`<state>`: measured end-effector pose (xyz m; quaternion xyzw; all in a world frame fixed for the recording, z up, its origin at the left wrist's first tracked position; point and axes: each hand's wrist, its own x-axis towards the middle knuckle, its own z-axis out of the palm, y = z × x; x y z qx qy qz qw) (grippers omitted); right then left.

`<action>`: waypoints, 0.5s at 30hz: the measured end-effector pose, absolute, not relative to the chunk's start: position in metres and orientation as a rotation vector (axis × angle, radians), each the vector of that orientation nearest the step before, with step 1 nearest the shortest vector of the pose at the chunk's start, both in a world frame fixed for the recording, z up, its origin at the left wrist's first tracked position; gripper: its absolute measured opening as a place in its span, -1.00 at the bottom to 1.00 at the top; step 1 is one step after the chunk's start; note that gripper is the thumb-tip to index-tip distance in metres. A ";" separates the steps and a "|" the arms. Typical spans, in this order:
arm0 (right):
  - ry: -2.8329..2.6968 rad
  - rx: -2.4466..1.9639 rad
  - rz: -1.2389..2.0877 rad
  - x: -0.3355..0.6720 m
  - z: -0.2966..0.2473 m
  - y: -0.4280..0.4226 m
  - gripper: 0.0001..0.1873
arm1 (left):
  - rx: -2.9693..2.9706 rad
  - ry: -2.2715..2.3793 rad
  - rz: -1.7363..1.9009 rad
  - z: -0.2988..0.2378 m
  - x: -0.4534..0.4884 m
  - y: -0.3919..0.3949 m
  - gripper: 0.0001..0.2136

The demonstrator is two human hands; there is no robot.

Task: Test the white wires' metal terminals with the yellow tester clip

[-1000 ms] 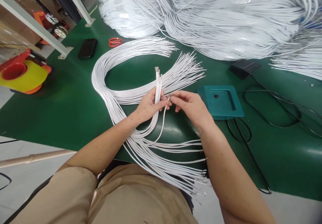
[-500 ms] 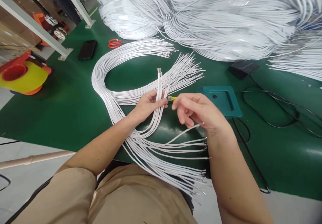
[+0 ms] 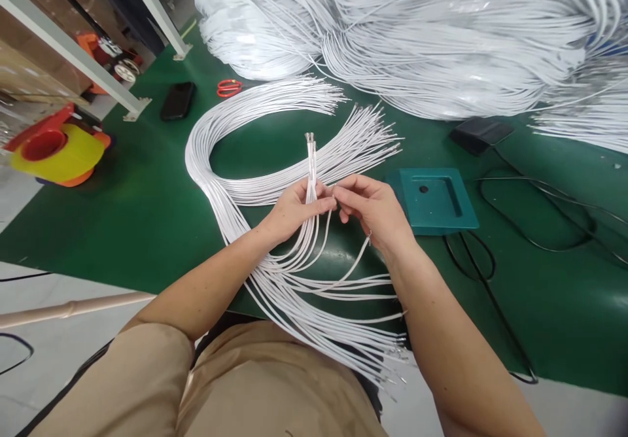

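My left hand [image 3: 287, 214] is closed round several white wires [image 3: 311, 162], whose metal-tipped ends stand up above the thumb. Close beside it, my right hand [image 3: 377, 213] pinches the end of a single white wire [image 3: 326, 235] near the left thumb tip; the fingers hide that end. Under my right wrist, another loose wire [image 3: 357, 258] bends up and touches the palm side. These wires come from a curved bundle of white wires [image 3: 199, 146] on the green table, with many ends [image 3: 383, 358] fanned over the front edge below my right forearm.
Large heaps of white wire [image 3: 441, 51] fill the back. Left of them lie red-handled scissors [image 3: 229, 87] and a black phone [image 3: 178, 101]. A yellow tape roll on a dispenser [image 3: 73, 156] stands far left. A teal tray-like device [image 3: 436, 218] and black cables [image 3: 544, 247] lie right.
My right hand has moved left to my left hand and now pinches a wire end. The small yellow piece that showed between the hands is out of sight. The view has shifted slightly.
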<state>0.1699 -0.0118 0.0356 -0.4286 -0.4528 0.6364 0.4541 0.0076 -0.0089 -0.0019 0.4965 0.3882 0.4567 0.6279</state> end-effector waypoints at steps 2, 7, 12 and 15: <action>-1.065 -1.053 1.633 0.167 0.035 -0.012 -0.81 | 1.152 0.898 1.079 -0.001 0.009 -0.009 -0.68; -0.850 -1.017 1.753 0.162 0.032 -0.010 -0.83 | 1.163 0.826 1.110 0.004 0.013 -0.012 -0.63; -0.857 -1.032 1.739 0.163 0.033 -0.011 -0.92 | 1.200 0.789 1.067 0.003 0.014 -0.012 -0.60; -0.943 -1.007 1.703 0.165 0.035 -0.011 -0.83 | 1.206 0.718 1.044 0.001 0.014 -0.011 -0.62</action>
